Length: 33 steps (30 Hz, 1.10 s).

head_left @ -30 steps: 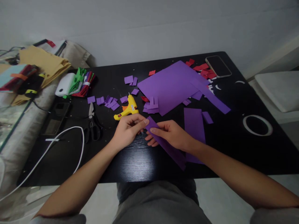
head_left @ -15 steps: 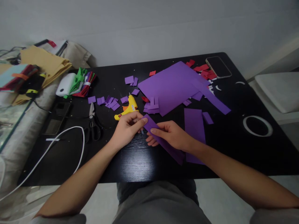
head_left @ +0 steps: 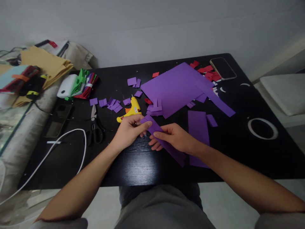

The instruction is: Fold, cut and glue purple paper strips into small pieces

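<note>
A long purple paper strip (head_left: 156,128) slants between my two hands above the black table. My left hand (head_left: 131,128) pinches its upper end, thumb on top. Farther down the strip, my right hand (head_left: 175,136) grips it between thumb and fingers, and its lower end hangs past that hand. Just beyond my left hand lies a yellow glue gun (head_left: 133,108). Folded purple pieces (head_left: 154,109) are stacked beside it. A purple paper rectangle (head_left: 198,127) lies on the table, partly covered by my right forearm.
Behind is a large purple sheet (head_left: 171,86), with red scraps (head_left: 212,74) and a phone (head_left: 223,68) at back right. A white tape ring (head_left: 252,128) lies right. Scissors (head_left: 94,127), a white cable (head_left: 83,149) and small purple pieces (head_left: 114,105) are on the left.
The strip's upper end has shifted slightly up and left at my left hand, and its lower end has moved a little left. Both hands keep their hold.
</note>
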Motion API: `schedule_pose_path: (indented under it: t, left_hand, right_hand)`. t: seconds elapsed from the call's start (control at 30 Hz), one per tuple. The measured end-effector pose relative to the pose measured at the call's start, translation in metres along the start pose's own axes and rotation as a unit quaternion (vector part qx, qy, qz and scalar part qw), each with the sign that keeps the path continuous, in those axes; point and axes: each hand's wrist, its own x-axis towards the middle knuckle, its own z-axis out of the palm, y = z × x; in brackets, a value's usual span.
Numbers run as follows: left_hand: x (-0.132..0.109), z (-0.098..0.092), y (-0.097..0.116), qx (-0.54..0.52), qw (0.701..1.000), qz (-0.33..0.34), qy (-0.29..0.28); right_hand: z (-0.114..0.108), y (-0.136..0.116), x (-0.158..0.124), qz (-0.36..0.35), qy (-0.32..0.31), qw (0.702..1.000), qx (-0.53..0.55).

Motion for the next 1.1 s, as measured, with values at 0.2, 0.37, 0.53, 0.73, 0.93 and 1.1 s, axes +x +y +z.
schedule_pose_path:
  t: [0.2,0.37,0.53,0.73,0.93,1.1]
  left_hand:
    - [-0.0003,0.0002,-0.0022,-0.014,0.999,-0.008,-0.031]
    - [0.0002,-0.0021,-0.0023,-0.031,0.999,-0.004,0.007]
    - [-0.0001,0.0007,-0.0032,-0.050,0.999,-0.007,0.011]
    - [-0.0010,0.0011,-0.0025,-0.026,1.000,-0.004,0.004]
    - [0.0004,0.0002,-0.0012,-0.034,0.999,0.017,0.029]
    - [-0.0008,0.0039,-0.0031,-0.015,1.000,-0.006,-0.004]
  right_hand:
    - [0.0001,-0.0020,-0.0004,-0.011,0.007,1.000,-0.007]
    - [-0.0024,-0.0029,-0.0007,0.015,-0.013,1.000,0.007]
    - [-0.0024,-0.0014,-0.0001,0.005,-0.010,1.000,0.012]
    - [-0.0018,-0.0025,-0.0010,0.008,0.000,1.000,0.001]
    - [-0.0022,-0.0026,-0.0004,0.015,-0.007,1.000,0.009]
    - [-0.0015,-0.0013,0.0002,0.001,0.012,1.000,0.004]
